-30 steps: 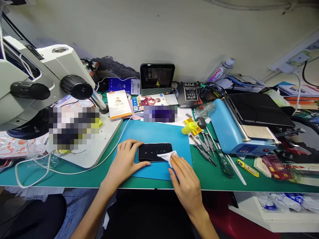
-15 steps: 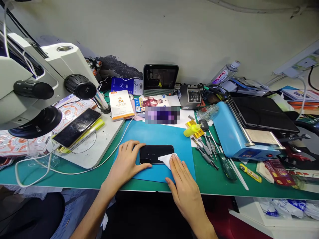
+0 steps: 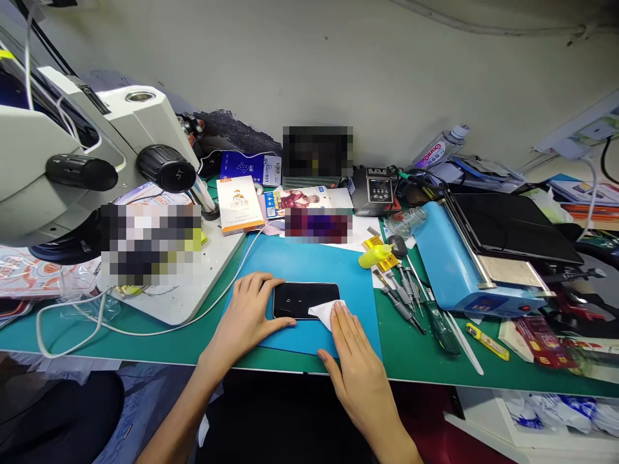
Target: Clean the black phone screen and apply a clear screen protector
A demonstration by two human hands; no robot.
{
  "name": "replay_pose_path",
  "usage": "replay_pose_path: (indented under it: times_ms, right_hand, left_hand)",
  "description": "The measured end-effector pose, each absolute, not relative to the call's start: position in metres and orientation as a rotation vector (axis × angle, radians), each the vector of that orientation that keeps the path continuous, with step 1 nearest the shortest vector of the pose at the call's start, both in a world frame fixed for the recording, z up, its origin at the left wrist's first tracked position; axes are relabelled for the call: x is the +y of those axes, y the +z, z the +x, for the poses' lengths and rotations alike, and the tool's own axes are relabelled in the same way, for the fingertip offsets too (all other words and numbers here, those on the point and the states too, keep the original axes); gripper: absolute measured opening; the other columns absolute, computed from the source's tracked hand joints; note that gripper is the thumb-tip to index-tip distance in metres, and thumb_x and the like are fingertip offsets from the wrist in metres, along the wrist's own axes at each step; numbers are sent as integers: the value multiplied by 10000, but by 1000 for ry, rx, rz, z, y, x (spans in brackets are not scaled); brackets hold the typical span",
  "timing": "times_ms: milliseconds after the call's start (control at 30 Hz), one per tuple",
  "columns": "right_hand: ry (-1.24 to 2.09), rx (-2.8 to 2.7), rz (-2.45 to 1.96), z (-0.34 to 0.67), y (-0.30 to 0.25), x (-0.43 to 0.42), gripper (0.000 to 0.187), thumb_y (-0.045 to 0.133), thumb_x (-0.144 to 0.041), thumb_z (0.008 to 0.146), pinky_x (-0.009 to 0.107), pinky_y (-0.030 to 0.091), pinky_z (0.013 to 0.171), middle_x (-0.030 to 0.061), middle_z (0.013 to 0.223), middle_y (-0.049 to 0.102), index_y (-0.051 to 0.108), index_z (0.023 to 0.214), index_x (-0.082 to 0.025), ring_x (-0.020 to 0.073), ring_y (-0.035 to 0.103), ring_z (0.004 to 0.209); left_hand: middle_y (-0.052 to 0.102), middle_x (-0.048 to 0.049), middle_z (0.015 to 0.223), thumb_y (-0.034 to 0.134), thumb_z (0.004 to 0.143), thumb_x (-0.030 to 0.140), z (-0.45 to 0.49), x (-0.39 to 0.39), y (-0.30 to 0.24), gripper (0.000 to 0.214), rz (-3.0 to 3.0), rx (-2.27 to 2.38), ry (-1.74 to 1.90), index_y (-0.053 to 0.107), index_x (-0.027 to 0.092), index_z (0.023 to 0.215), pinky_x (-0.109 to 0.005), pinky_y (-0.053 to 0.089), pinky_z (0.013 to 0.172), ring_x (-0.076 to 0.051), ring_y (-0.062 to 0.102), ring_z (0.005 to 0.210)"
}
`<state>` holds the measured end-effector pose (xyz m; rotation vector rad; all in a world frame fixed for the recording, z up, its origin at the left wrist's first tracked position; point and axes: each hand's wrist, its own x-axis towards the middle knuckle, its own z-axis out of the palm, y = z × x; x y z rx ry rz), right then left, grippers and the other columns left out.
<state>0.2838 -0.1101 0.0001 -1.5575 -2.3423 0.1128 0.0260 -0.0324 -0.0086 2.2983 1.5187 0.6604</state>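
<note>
A black phone (image 3: 300,298) lies flat, screen up, on a blue mat (image 3: 309,270) near the bench's front edge. My left hand (image 3: 246,316) grips the phone's left end, thumb at the near edge and fingers over the far edge. My right hand (image 3: 355,357) lies flat with fingers together, pressing a small white wipe (image 3: 323,310) onto the phone's right near corner.
A white microscope (image 3: 87,161) stands at the left with a white cable (image 3: 159,328) trailing across the green bench mat (image 3: 416,351). Screwdrivers and tweezers (image 3: 406,299) lie right of the blue mat, beside a yellow bottle (image 3: 373,256) and a blue machine (image 3: 459,270). Boxes and a small screen stand at the back.
The wipe under my right hand has slid slightly along the phone's right end. My left hand keeps its hold. The view has shifted a little.
</note>
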Motion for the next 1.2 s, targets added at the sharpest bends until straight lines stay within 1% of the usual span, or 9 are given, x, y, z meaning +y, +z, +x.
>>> replay_pose_path:
  times_ms: [167, 233, 467, 567, 667, 800, 933, 1067, 1200]
  right_hand:
    - [63, -2316, -1536, 278, -4, -74, 850, 542, -353, 1068, 586, 457, 1218, 178, 1675, 399, 9, 1712, -198, 347, 402, 1543]
    - [61, -2316, -1534, 276, -3, -69, 862, 545, -371, 1067, 587, 452, 1221, 187, 1674, 397, 3, 1711, -189, 350, 399, 1545]
    - [65, -2369, -1534, 280, 1, -113, 860, 585, -418, 1040, 580, 487, 1196, 168, 1683, 387, 107, 1713, -176, 372, 403, 1540]
    - [11, -2358, -1499, 273, 0, -92, 872, 571, -404, 1051, 575, 476, 1206, 186, 1661, 420, 54, 1713, -172, 360, 424, 1530]
    - [-2, -2359, -1486, 263, -2, -67, 870, 541, -409, 1068, 573, 451, 1226, 211, 1655, 423, 19, 1707, -133, 347, 406, 1543]
    - [15, -2411, -1462, 259, 1, -83, 859, 548, -454, 1061, 561, 458, 1224, 193, 1675, 396, 92, 1702, -109, 345, 389, 1555]
    - [1, -2444, -1452, 261, 3, -111, 821, 564, -423, 1057, 528, 474, 1218, 168, 1681, 396, 155, 1697, -114, 335, 404, 1549]
    - [-46, -2416, -1429, 250, 1, -85, 809, 542, -411, 1070, 535, 483, 1207, 185, 1640, 457, 134, 1697, -104, 334, 449, 1522]
    - [-36, -2399, -1449, 239, 0, -68, 799, 522, -414, 1078, 540, 459, 1226, 198, 1649, 434, 137, 1691, -75, 329, 412, 1545]
  left_hand:
    - [605, -100, 1316, 785, 843, 651, 26, -33, -7, 704, 2294, 1524, 666, 559, 268, 1389, -508, 417, 1093, -354, 547, 1282]
    - [602, -102, 1315, 780, 849, 651, 27, -33, -6, 707, 2296, 1524, 658, 551, 264, 1394, -509, 413, 1092, -351, 545, 1281]
    - [604, -101, 1334, 785, 850, 643, 27, -32, -5, 711, 2296, 1513, 649, 545, 257, 1396, -492, 411, 1083, -346, 540, 1284]
    - [608, -102, 1321, 793, 840, 646, 26, -32, -6, 716, 2300, 1515, 654, 556, 253, 1389, -491, 414, 1080, -345, 544, 1276]
    - [609, -99, 1321, 806, 837, 628, 26, -33, -6, 704, 2301, 1518, 675, 568, 256, 1386, -489, 419, 1078, -345, 548, 1275]
    - [613, -97, 1322, 813, 839, 610, 26, -33, -7, 704, 2304, 1513, 690, 566, 250, 1390, -476, 422, 1072, -336, 553, 1271]
    - [617, -92, 1311, 829, 803, 640, 26, -32, -7, 736, 2299, 1507, 689, 574, 253, 1375, -470, 424, 1062, -338, 556, 1253]
    - [618, -94, 1312, 825, 831, 600, 27, -32, -6, 694, 2313, 1504, 691, 569, 246, 1370, -464, 419, 1062, -332, 552, 1259]
    - [610, -95, 1319, 792, 867, 597, 27, -33, -6, 666, 2310, 1501, 675, 557, 250, 1384, -471, 400, 1077, -325, 542, 1270]
